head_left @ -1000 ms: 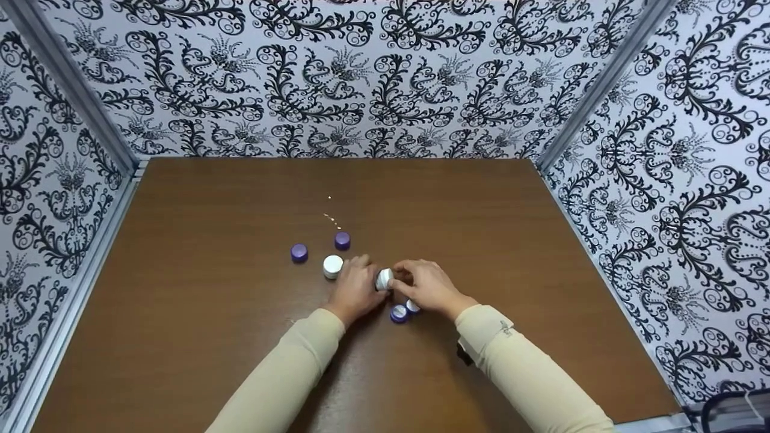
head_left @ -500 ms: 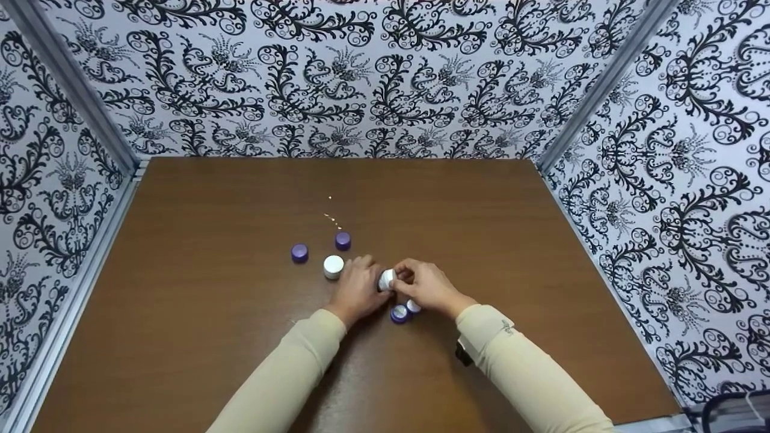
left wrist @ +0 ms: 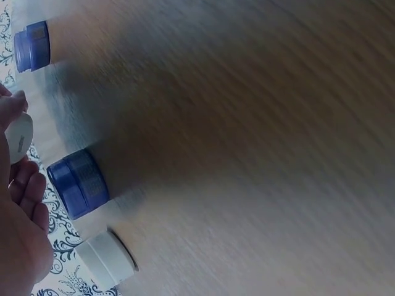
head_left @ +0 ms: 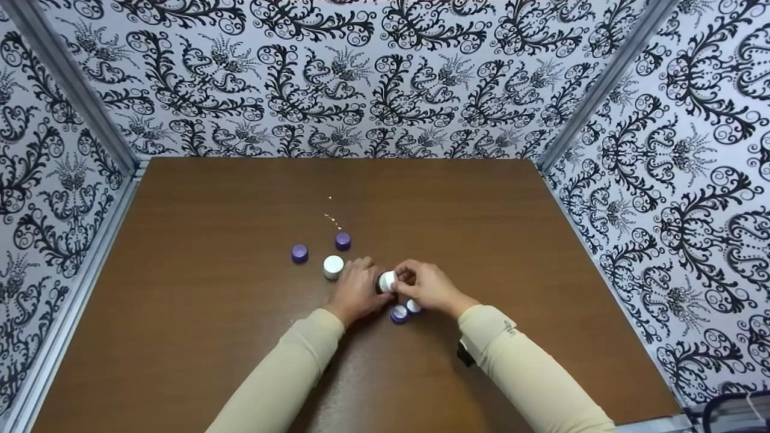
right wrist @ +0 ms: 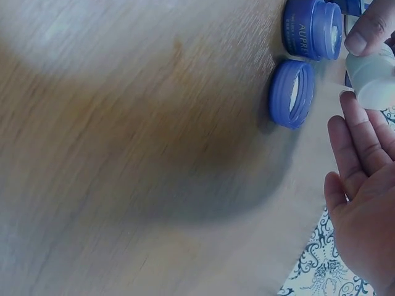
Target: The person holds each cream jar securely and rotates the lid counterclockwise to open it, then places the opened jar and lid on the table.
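My left hand point(head_left: 359, 287) grips a small white jar point(head_left: 388, 281) tilted on its side, with a dark edge showing towards that hand. From the other side my right hand point(head_left: 430, 290) pinches the same jar's white end. In the right wrist view a thumb point(right wrist: 368, 29) presses on the rounded white jar point(right wrist: 373, 80), and the right fingers point(right wrist: 364, 145) reach up against it. Just below the hands an open purple jar point(head_left: 399, 314) stands beside its upturned lid point(head_left: 413, 306). The left wrist view shows a white disc face point(left wrist: 21, 139) between the hands.
Left of the hands another white jar point(head_left: 332, 267) stands upright. Two purple jars or caps, one farther left point(head_left: 299, 253) and one behind point(head_left: 343, 241), are close by. Small bright specks point(head_left: 332, 220) lie beyond them. Patterned walls enclose the brown table point(head_left: 198, 288).
The white jar has turned slightly in the hands, so its dark left edge shows more. My right hand has shifted a little to the right; the things on the table have stayed put.
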`<action>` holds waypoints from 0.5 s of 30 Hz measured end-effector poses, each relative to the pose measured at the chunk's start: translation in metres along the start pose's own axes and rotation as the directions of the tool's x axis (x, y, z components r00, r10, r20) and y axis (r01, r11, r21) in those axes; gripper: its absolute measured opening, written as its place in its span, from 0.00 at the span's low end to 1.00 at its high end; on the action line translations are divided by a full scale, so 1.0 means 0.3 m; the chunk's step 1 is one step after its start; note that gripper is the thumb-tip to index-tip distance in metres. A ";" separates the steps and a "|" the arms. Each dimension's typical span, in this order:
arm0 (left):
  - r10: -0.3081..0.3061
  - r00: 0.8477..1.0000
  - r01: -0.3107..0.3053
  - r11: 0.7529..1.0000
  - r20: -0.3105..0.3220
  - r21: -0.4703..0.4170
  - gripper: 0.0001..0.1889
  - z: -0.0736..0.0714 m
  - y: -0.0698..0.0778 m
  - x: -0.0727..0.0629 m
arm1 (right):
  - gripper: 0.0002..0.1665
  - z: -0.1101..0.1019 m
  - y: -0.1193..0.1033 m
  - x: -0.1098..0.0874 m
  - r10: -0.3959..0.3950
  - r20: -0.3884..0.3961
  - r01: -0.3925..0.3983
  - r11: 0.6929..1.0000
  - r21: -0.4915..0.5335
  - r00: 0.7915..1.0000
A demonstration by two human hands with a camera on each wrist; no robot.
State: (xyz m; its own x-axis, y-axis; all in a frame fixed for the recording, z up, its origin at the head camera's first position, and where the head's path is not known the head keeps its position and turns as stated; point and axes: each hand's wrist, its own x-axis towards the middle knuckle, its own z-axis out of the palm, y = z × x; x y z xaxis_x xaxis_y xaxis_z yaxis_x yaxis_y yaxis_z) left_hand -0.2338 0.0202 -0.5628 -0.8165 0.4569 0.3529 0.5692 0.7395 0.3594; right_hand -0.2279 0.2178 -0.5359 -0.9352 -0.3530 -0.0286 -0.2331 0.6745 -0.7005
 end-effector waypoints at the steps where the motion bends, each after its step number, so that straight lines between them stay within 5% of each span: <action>1: 0.002 1.000 -0.002 1.000 0.005 0.002 0.22 0.001 -0.001 0.000 | 0.13 0.000 0.001 0.000 -0.003 0.000 0.003 1.000 -0.001 1.000; 15: 0.047 0.999 -0.047 0.999 0.003 -0.019 0.19 -0.006 -0.011 0.006 | 0.13 0.003 -0.001 0.004 -0.017 0.002 0.018 0.999 -0.043 1.000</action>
State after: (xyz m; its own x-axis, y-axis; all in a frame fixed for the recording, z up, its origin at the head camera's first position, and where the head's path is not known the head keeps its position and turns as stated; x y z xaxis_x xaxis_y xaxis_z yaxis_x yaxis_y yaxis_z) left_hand -0.2371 0.0178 -0.5619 -0.7892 0.4924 0.3670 0.6084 0.7081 0.3584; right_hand -0.2287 0.2167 -0.5365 -0.9305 -0.3659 -0.0177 -0.2608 0.6956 -0.6695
